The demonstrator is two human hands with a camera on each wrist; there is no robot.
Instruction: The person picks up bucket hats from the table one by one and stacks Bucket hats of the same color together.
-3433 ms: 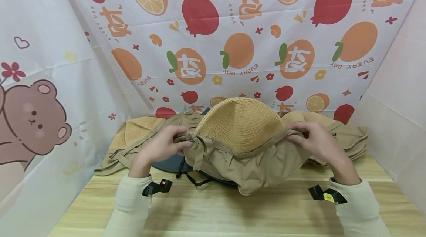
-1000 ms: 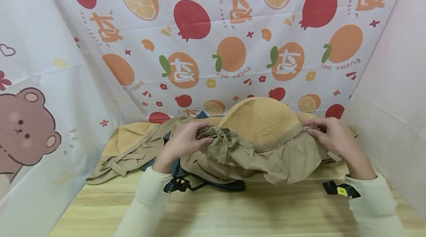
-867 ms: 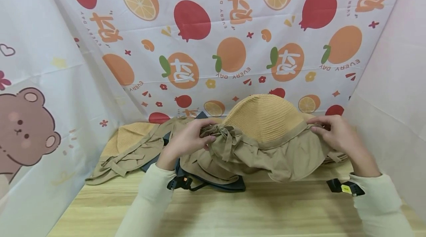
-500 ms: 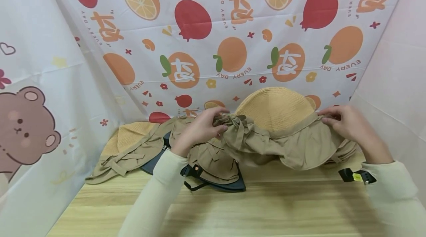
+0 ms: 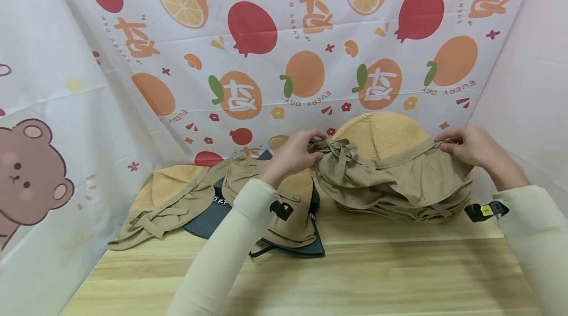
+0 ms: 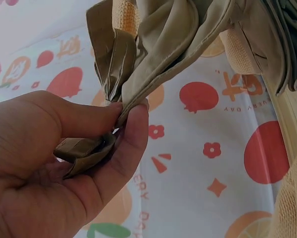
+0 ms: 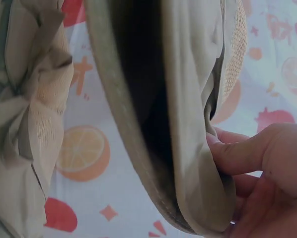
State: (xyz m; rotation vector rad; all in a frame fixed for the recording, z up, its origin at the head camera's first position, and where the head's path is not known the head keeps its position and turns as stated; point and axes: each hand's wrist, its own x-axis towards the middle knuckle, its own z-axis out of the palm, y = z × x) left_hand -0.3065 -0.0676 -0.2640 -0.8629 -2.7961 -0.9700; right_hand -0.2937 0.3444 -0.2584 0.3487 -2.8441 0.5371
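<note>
A sun hat (image 5: 390,133) with a straw-coloured woven crown and a ruffled khaki brim hangs between both hands at the right rear of the table. My left hand (image 5: 298,152) pinches its brim near the tied bow; in the left wrist view, thumb and forefinger close on the gathered khaki cloth (image 6: 163,59). My right hand (image 5: 472,146) pinches the other side, and the right wrist view shows the thumb pressed on the folded brim (image 7: 193,163). Under the held hat lies a stack of similar hats (image 5: 412,212), mostly hidden by it.
At the left lies another straw-and-khaki hat (image 5: 164,202). Beside it, a middle pile has khaki hats (image 5: 290,227) over dark blue ones (image 5: 204,222), with a black strap (image 5: 262,251). A printed cloth (image 5: 306,109) stands behind the wooden table (image 5: 355,276).
Both hands have carried the hat from over the middle pile rightward and back, above the stack at right. The middle pile has come into fuller view.
</note>
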